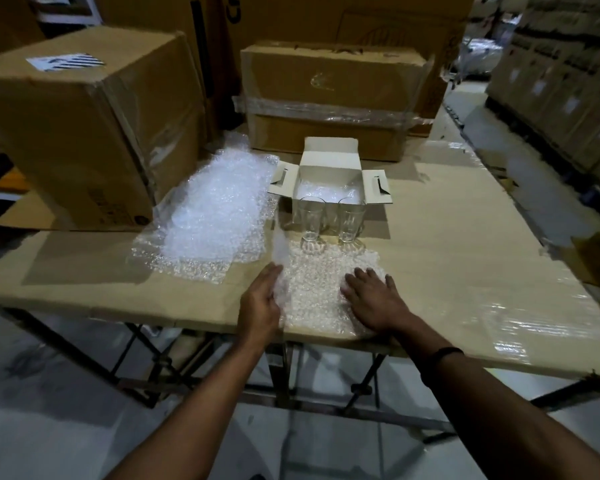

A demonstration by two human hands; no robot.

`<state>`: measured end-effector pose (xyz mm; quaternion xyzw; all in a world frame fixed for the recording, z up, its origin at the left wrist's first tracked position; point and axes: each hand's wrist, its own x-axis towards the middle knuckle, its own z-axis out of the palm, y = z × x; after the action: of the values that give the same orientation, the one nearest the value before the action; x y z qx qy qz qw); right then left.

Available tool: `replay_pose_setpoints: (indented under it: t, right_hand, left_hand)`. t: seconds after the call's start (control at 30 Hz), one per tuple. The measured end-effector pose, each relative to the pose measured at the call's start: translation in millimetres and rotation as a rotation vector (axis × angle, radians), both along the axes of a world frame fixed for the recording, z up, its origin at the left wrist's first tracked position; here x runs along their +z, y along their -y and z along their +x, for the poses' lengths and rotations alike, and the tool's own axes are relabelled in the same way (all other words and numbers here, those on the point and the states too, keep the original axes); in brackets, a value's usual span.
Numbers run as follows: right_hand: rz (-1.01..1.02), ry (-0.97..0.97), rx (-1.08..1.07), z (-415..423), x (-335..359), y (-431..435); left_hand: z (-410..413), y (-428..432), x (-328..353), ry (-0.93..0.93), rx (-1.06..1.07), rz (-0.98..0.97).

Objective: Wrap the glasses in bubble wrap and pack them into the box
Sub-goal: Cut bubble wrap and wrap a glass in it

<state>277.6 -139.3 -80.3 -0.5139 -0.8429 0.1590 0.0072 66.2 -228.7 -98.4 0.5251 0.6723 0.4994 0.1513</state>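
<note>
Two clear glasses stand upright on the cardboard-covered table, the left glass and the right glass, just in front of a small white box with open flaps. Wrapped bundles fill the box's inside. A sheet of bubble wrap lies flat before the glasses, near the table's front edge. My left hand holds the sheet's left edge, which is lifted and blurred. My right hand presses flat on the sheet's right part with fingers spread.
A stack of loose bubble wrap sheets lies left of the white box. Large brown cartons stand at the back left and behind the box. The table drops off at its front edge; more boxes line the right aisle.
</note>
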Motion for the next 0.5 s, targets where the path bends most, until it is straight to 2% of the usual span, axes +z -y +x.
replay_pose_setpoints:
  t: [0.07, 0.1, 0.2, 0.23, 0.3, 0.37, 0.5]
  right_hand:
    - [0.026, -0.373, -0.188, -10, 17, 0]
    - [-0.025, -0.554, -0.296, -16, 25, -2]
    - [-0.381, -0.9, -0.416, -39, 43, -10]
    - [-0.456, -0.951, -0.415, -47, 43, -12]
    - [-0.456, -0.973, -0.426, -54, 39, -15]
    - [-0.356, -0.941, -0.467, -51, 34, -22]
    - [-0.163, -0.776, -0.495, -26, 34, -28]
  left_hand:
    - [1, -1, -1, -0.1, -0.108, -0.013]
    - [3, -1, -1, -0.153, -0.159, -0.027]
    - [6, -1, -6, -0.272, -0.324, -0.014]
    - [6, -1, -7, -0.285, -0.382, -0.009]
    - [4, -2, -7, -0.302, -0.47, -0.025]
    - [1, -2, -4, -0.304, -0.511, -0.056]
    - [-7, -12, -3, -0.272, -0.453, 0.0]
